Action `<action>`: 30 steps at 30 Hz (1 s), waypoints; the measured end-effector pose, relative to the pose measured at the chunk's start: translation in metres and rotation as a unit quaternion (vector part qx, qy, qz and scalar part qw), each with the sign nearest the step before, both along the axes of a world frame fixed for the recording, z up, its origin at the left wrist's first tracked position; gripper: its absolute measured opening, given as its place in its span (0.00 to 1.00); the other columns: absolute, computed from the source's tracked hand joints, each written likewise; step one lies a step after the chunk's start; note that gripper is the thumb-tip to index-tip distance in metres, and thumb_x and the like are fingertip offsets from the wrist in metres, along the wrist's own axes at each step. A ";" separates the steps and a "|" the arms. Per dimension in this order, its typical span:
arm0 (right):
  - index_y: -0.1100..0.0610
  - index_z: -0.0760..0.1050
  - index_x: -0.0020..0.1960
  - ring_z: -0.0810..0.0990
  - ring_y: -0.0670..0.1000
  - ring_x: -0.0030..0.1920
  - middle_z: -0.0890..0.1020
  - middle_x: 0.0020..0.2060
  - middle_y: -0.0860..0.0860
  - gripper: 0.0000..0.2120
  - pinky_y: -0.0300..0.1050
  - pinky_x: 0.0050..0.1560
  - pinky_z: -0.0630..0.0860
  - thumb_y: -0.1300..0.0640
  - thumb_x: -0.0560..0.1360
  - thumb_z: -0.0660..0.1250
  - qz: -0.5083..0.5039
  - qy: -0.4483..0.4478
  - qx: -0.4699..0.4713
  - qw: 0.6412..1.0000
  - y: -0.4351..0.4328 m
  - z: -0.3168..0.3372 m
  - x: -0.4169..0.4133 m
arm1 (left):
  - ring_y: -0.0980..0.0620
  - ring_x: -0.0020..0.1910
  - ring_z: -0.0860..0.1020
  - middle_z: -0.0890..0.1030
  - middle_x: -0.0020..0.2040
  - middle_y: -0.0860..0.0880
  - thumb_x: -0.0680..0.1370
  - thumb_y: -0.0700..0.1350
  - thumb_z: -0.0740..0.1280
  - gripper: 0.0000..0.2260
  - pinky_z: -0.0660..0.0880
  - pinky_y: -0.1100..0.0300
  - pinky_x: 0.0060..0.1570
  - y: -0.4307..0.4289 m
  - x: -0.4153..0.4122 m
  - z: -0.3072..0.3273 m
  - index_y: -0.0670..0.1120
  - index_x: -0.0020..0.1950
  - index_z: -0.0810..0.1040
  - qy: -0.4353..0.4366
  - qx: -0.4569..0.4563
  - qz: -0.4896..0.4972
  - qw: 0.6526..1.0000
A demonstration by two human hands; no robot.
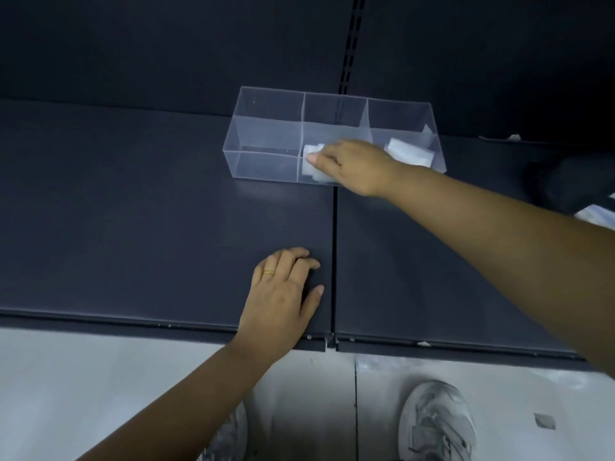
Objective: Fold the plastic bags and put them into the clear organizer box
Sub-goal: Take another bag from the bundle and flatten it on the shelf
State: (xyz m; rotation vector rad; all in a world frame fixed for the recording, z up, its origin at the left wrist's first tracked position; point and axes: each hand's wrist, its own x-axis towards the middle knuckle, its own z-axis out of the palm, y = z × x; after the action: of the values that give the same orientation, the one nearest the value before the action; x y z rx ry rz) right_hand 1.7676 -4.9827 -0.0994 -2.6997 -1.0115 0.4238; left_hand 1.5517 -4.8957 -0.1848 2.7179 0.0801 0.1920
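Box (pixel 266 129) on shelf (pixel 133 211); bags (pixel 410 154) seemingly inside.

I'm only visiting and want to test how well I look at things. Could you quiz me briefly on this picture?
1. True or false: the left hand holds a folded bag.
2. Over which compartment of the clear organizer box does the right hand hold its folded bag? A left, B middle, C right.
3. Fill in: the left hand wears a gold ____.

Key: 1 false, it rests bare on the shelf; 2 B; 3 ring.
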 end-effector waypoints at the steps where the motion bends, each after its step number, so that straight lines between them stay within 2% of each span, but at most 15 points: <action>1: 0.58 0.74 0.64 0.71 0.55 0.63 0.75 0.62 0.54 0.25 0.51 0.64 0.68 0.42 0.82 0.50 -0.001 -0.025 0.032 0.999 -0.002 0.002 -0.008 | 0.48 0.64 0.71 0.74 0.63 0.49 0.78 0.52 0.60 0.15 0.64 0.51 0.66 0.000 -0.002 0.000 0.47 0.62 0.75 0.008 0.016 -0.010 1.000; 3: 0.58 0.74 0.63 0.72 0.54 0.62 0.76 0.60 0.53 0.20 0.50 0.61 0.70 0.46 0.82 0.54 0.007 -0.087 0.141 0.986 -0.015 0.008 -0.042 | 0.46 0.69 0.68 0.72 0.68 0.47 0.80 0.53 0.55 0.20 0.62 0.49 0.71 -0.001 -0.006 0.000 0.45 0.68 0.72 0.029 0.056 -0.036 0.997; 6: 0.59 0.77 0.46 0.76 0.52 0.45 0.78 0.43 0.52 0.14 0.47 0.46 0.72 0.52 0.81 0.57 0.078 -0.106 0.302 0.944 -0.061 0.003 -0.136 | 0.46 0.75 0.61 0.65 0.75 0.44 0.81 0.55 0.48 0.26 0.57 0.46 0.74 -0.002 -0.017 -0.001 0.43 0.74 0.66 0.060 0.101 -0.063 0.991; 8: 0.57 0.76 0.41 0.74 0.50 0.39 0.76 0.38 0.50 0.15 0.44 0.41 0.71 0.51 0.80 0.58 0.085 -0.028 0.260 0.961 -0.105 -0.026 -0.204 | 0.47 0.77 0.56 0.61 0.77 0.45 0.81 0.56 0.46 0.28 0.54 0.46 0.75 -0.002 -0.024 -0.003 0.44 0.76 0.62 0.072 0.120 -0.066 0.988; 9: 0.54 0.76 0.41 0.75 0.48 0.38 0.76 0.38 0.48 0.15 0.44 0.40 0.71 0.47 0.79 0.58 0.037 0.035 0.206 0.977 -0.125 -0.043 -0.231 | 0.48 0.77 0.55 0.58 0.78 0.46 0.81 0.57 0.44 0.28 0.51 0.47 0.75 -0.001 -0.026 -0.004 0.45 0.77 0.59 0.075 0.126 -0.064 0.987; 11: 0.51 0.77 0.46 0.78 0.45 0.42 0.78 0.42 0.45 0.13 0.44 0.44 0.75 0.41 0.75 0.63 -0.180 0.161 0.120 0.963 -0.161 -0.079 -0.263 | 0.49 0.78 0.52 0.56 0.78 0.47 0.80 0.58 0.43 0.29 0.47 0.49 0.76 0.001 -0.028 -0.005 0.46 0.78 0.56 0.076 0.130 -0.062 0.987; 13: 0.55 0.72 0.61 0.80 0.50 0.49 0.78 0.53 0.49 0.23 0.47 0.51 0.76 0.44 0.72 0.71 -0.431 0.237 0.117 0.863 -0.184 -0.110 -0.259 | 0.50 0.78 0.51 0.55 0.78 0.47 0.80 0.59 0.42 0.30 0.47 0.50 0.76 0.002 -0.028 -0.006 0.46 0.78 0.55 0.075 0.133 -0.063 0.986; 15: 0.58 0.64 0.67 0.78 0.55 0.49 0.72 0.59 0.53 0.31 0.51 0.52 0.76 0.52 0.70 0.75 -0.571 0.313 0.226 0.725 -0.192 -0.133 -0.235 | 0.49 0.78 0.51 0.56 0.78 0.47 0.80 0.59 0.42 0.30 0.47 0.49 0.76 0.001 -0.028 -0.005 0.45 0.78 0.55 0.075 0.136 -0.067 0.986; 17: 0.61 0.70 0.57 0.78 0.54 0.39 0.76 0.50 0.59 0.18 0.49 0.42 0.77 0.65 0.71 0.73 -0.616 0.385 0.373 0.577 -0.192 -0.144 -0.206 | 0.49 0.77 0.52 0.56 0.78 0.46 0.80 0.59 0.42 0.30 0.48 0.49 0.76 0.001 -0.028 -0.005 0.45 0.78 0.56 0.075 0.136 -0.067 0.986; 18: 0.62 0.73 0.50 0.78 0.54 0.36 0.79 0.43 0.60 0.11 0.46 0.37 0.77 0.70 0.71 0.71 -0.626 0.410 0.404 0.526 -0.190 -0.149 -0.197 | 0.49 0.77 0.52 0.57 0.78 0.46 0.80 0.59 0.43 0.30 0.48 0.49 0.76 0.001 -0.028 -0.005 0.45 0.78 0.57 0.076 0.138 -0.066 0.985; 19: 0.63 0.75 0.44 0.78 0.53 0.34 0.80 0.37 0.59 0.07 0.43 0.34 0.77 0.72 0.71 0.70 -0.637 0.421 0.408 0.500 -0.191 -0.153 -0.192 | 0.48 0.77 0.53 0.57 0.78 0.46 0.80 0.58 0.43 0.30 0.48 0.49 0.76 0.001 -0.028 -0.005 0.45 0.78 0.57 0.076 0.139 -0.066 0.985; 21: 0.64 0.75 0.39 0.77 0.50 0.29 0.78 0.30 0.57 0.06 0.39 0.31 0.77 0.70 0.72 0.70 -0.644 0.432 0.397 0.491 -0.193 -0.155 -0.196 | 0.48 0.77 0.53 0.57 0.78 0.46 0.80 0.59 0.43 0.30 0.49 0.48 0.76 0.002 -0.028 -0.006 0.45 0.78 0.57 0.074 0.137 -0.065 0.986; 25: 0.62 0.74 0.39 0.71 0.46 0.27 0.72 0.29 0.53 0.07 0.37 0.30 0.72 0.63 0.75 0.69 -0.554 0.522 0.361 0.538 -0.198 -0.129 -0.235 | 0.51 0.78 0.47 0.53 0.79 0.48 0.81 0.62 0.42 0.30 0.43 0.51 0.76 0.000 -0.028 0.002 0.47 0.78 0.54 0.088 0.115 -0.060 0.988; 28: 0.63 0.76 0.42 0.73 0.48 0.33 0.74 0.34 0.56 0.07 0.38 0.36 0.73 0.59 0.74 0.70 -0.365 0.590 0.313 0.649 -0.192 -0.078 -0.253 | 0.59 0.77 0.42 0.49 0.78 0.56 0.75 0.71 0.45 0.35 0.37 0.56 0.75 -0.004 -0.032 0.017 0.54 0.77 0.55 0.152 -0.052 -0.091 0.983; 30: 0.62 0.78 0.42 0.75 0.49 0.36 0.76 0.35 0.57 0.08 0.39 0.40 0.74 0.57 0.71 0.70 -0.246 0.574 0.315 0.715 -0.184 -0.039 -0.247 | 0.64 0.75 0.44 0.51 0.77 0.62 0.68 0.78 0.52 0.38 0.44 0.58 0.74 -0.011 -0.036 0.036 0.65 0.74 0.56 0.240 -0.235 -0.144 0.931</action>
State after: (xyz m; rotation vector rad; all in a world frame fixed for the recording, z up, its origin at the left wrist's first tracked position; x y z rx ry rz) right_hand 1.5209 -5.1668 -0.1382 -1.4436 -0.0017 1.1459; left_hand 1.5155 -4.9063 -0.1488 2.2031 -0.1197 -0.5157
